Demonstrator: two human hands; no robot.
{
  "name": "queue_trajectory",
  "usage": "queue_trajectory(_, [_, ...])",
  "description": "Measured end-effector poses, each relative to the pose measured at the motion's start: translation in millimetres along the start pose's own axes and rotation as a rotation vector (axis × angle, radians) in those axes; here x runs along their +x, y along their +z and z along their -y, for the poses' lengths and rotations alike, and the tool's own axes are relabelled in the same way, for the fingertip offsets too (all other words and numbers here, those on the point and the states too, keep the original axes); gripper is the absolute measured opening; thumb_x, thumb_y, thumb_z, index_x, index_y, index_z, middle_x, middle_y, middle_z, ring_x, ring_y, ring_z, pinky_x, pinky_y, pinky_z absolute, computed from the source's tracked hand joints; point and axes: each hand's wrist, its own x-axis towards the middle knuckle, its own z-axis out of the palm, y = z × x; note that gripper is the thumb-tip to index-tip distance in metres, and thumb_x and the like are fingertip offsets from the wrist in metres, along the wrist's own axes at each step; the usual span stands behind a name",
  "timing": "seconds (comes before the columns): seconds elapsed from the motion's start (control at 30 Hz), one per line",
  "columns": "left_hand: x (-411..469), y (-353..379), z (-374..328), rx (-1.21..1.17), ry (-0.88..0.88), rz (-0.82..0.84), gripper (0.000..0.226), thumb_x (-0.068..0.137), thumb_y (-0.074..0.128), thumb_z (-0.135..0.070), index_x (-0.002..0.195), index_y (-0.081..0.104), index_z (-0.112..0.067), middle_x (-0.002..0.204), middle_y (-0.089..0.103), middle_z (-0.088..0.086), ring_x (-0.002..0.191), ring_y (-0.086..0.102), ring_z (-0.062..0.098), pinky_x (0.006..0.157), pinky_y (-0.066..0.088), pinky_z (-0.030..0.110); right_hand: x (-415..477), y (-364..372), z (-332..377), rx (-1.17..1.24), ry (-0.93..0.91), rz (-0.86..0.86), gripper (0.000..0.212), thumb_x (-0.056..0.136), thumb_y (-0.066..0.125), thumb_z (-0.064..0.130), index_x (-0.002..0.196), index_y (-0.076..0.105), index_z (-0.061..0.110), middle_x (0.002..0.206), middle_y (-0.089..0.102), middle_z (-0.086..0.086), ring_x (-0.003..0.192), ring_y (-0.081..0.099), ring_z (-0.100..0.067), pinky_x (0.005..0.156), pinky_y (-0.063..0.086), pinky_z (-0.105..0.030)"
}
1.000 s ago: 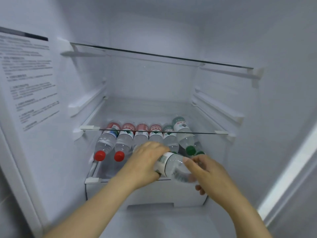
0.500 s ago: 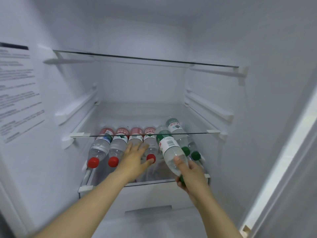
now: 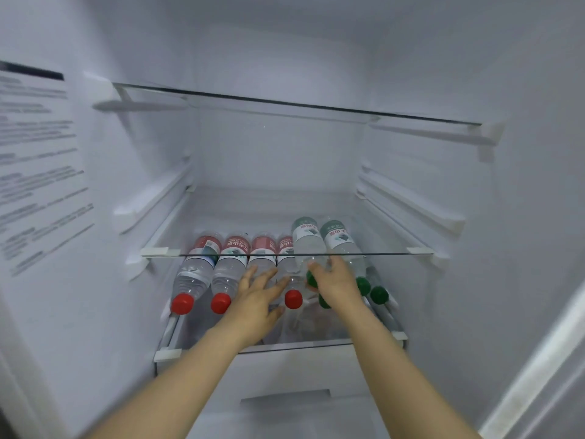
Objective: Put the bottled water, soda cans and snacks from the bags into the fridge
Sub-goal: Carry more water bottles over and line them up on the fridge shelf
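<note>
**Head view into the white fridge interior (image 3: 474, 217).** Nearest, the left hand (image 3: 256, 296) is laid flat with its fingers straight and spread, gripping nothing. It lies over a row of four red-capped clear plastic water bottles (image 3: 193, 277) on the lower glass shelf (image 3: 316, 345). Just beside it, the right hand (image 3: 335, 283) is curled round the neck of a green-capped, green-labelled clear water bottle (image 3: 308, 245). That bottle is laid among the other green-capped bottles (image 3: 338, 239) at the row's right end. A thin middle glass shelf (image 3: 395, 254) is seen just above.

Progress is judged partial: water is largely shelved, while cans, snacks and bags are out of view. Compared with half a second earlier, the held bottle has been pushed deeper and levelled.
</note>
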Motion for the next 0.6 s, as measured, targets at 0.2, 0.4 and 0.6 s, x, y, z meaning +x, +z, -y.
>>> queue_trajectory(0.2, [1.6, 1.7, 1.8, -0.023, -0.004, -0.008, 0.058, 0.096, 0.049, -0.036, 0.147, 0.022, -0.038, 0.158, 0.008, -0.012, 0.144, -0.017, 0.018, 0.118, 0.004, 0.041, -1.1, -41.1, -27.8, -0.355, -0.265, -0.406, 0.024, 0.092, 0.055, 0.026, 0.108, 0.067, 0.013, 0.103, 0.068, -0.004, 0.092, 0.061, -0.021, 0.079, 0.049, -0.031])
queue_trajectory(0.4, [3.4, -0.9, -0.6, -0.085, -0.03, 0.003, 0.055, 0.095, 0.046, -0.043, 0.146, 0.027, -0.037, 0.158, 0.011, -0.012, 0.144, -0.017, 0.016, 0.118, 0.004, 0.042, 23.7, -56.9, -49.0, -0.381, 0.145, -0.258, 0.048, 0.098, 0.043, 0.043, 0.11, 0.058, 0.0, 0.117, 0.061, -0.022, 0.102, 0.057, -0.035, 0.087, 0.045, -0.039])
queue_trajectory(0.6, [5.4, -2.0, -6.6, -0.114, -0.063, 0.014, 0.052, 0.096, 0.041, -0.046, 0.146, 0.03, -0.033, 0.155, 0.022, -0.012, 0.144, -0.016, 0.018, 0.117, 0.004, 0.043, 30.7, -48.9, -49.5, -0.238, 0.321, -0.113, 0.069, 0.098, 0.02, 0.059, 0.098, 0.066, 0.007, 0.11, 0.064, -0.018, 0.1, 0.058, -0.03, 0.091, 0.043, -0.035])
